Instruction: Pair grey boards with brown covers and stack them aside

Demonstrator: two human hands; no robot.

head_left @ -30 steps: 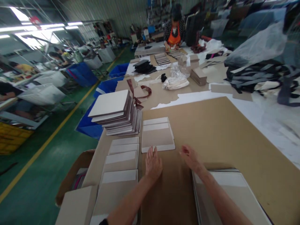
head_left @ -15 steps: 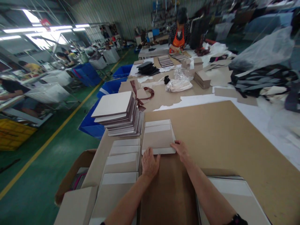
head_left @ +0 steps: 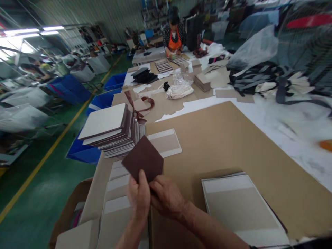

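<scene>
A dark brown, flat square panel [head_left: 144,155] is raised at an angle above the work table. My left hand [head_left: 139,197] grips its lower corner, thumb lying on the brown face. Beside it, my right hand [head_left: 169,195] is closed with curled fingers at the panel's lower right edge; the fingertips are partly hidden. Just beyond lies a beige panel with pale borders [head_left: 167,141], flat on the brown board [head_left: 204,138]. Left of my hands, several overlapping beige panels [head_left: 116,204] form a row. To the right rests a stack of larger beige panels [head_left: 241,204].
A tall pile of pale-topped panels [head_left: 103,119] stands at the table's left edge, near blue bins [head_left: 84,148]. An open carton [head_left: 68,211] is below left. Farther back are a brown strap [head_left: 140,112], a plastic-wrapped bundle [head_left: 178,90] and a co-worker in an orange apron [head_left: 174,43].
My hands have lifted a panel off the board and brought it closer, its dark brown face now showing. Another beige panel stays behind. The view has swung to the right.
</scene>
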